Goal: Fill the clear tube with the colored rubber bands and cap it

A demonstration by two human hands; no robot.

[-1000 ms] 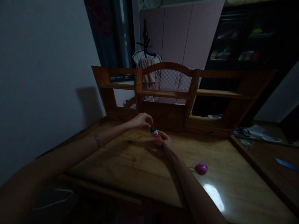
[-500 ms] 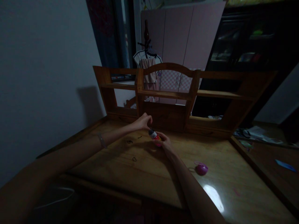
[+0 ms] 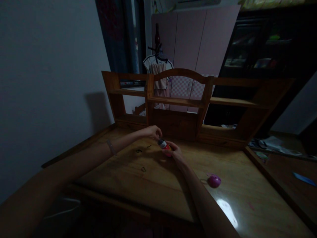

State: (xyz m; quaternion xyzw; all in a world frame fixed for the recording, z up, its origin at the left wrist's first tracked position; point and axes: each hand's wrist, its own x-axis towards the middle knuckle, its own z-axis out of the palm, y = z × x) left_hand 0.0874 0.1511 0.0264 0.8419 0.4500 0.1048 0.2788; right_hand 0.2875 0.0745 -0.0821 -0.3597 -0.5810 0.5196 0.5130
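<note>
My right hand (image 3: 174,152) is wrapped round a small bottle (image 3: 168,148) with a red-pink body, a white band and a dark top, holding it tilted over the wooden desk. My left hand (image 3: 154,132) is closed with fingers pinched right at the dark top; what they grip, if anything, is too dark and small to make out. On the desktop to the left lie a thin dark loop (image 3: 143,169), a dark coiled band (image 3: 138,151) and a short dark strand (image 3: 149,146).
A purple round object (image 3: 214,180) with a loop lies on the desk (image 3: 158,191) right of my right forearm. A wooden shelf unit (image 3: 175,102) stands along the far edge. A wall (image 3: 49,82) rises at the left; papers (image 3: 274,143) lie beyond the right edge.
My left hand has come down slightly onto the bottle's dark top. The right hand still holds the bottle in about the same place. The view has shifted a little.
</note>
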